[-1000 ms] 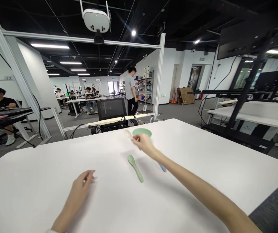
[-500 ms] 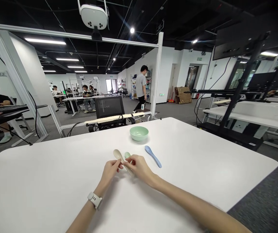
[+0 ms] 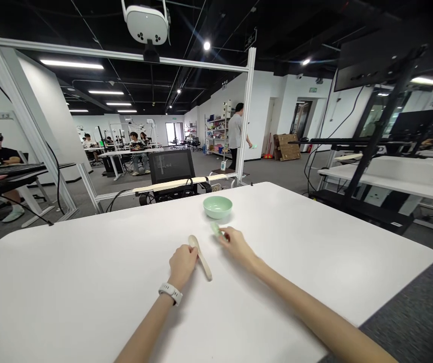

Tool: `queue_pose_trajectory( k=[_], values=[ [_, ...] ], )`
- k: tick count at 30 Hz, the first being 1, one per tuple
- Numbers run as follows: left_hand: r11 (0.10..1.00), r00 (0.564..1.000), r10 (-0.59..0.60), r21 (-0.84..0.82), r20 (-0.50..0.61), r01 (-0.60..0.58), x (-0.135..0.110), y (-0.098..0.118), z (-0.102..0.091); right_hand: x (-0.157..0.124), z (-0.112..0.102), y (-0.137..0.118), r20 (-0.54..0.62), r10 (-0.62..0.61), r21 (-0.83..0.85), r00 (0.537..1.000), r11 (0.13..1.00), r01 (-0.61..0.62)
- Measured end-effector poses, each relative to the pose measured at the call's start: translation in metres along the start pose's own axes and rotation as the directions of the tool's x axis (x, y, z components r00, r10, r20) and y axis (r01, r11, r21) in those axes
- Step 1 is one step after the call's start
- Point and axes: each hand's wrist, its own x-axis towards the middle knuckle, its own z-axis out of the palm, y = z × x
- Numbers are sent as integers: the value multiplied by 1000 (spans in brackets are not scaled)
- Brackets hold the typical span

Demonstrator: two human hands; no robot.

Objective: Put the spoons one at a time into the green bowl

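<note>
My left hand point(image 3: 183, 263), with a pale watch on its wrist, is closed at the upper part of a beige spoon point(image 3: 204, 264). The spoon's bowl points away from me and its handle slants toward the lower right. In my right hand point(image 3: 236, 245) the fingers pinch a light green spoon point(image 3: 216, 230), blurred by motion, with its bowl pointing up toward the green bowl point(image 3: 218, 207). That bowl stands upright just beyond my right hand. No blue spoon shows now; my right hand covers the spot where it lay.
The white table point(image 3: 87, 282) has rounded corners and spreads around both hands. Behind its far edge are a black mesh chair point(image 3: 171, 166) and a metal frame point(image 3: 244, 116). A person point(image 3: 235, 131) stands behind the frame. A dark stand point(image 3: 363, 151) rises on the right.
My right hand has moved away and to the right with the green spoon, parting from the left hand. The left hand and beige spoon shifted slightly right. The blue spoon is no longer visible.
</note>
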Motion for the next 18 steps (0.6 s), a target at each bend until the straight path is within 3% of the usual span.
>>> queue_pose_trajectory(
  k=[6,9,13,18],
  values=[
    [994,1000,-8,107,19,6,7,12,11,16,-70,87,-217,137,-87,966,983,-159],
    [991,1000,0,133,-1,0,6,14,14,15,-94,124,-262,220,-148,940,953,-264],
    [988,999,17,153,-39,-11,4,14,16,8,-102,154,-254,309,-163,917,921,-355],
    [988,998,33,154,-56,-24,3,11,15,0,-98,167,-252,338,-193,907,900,-390]
  ],
)
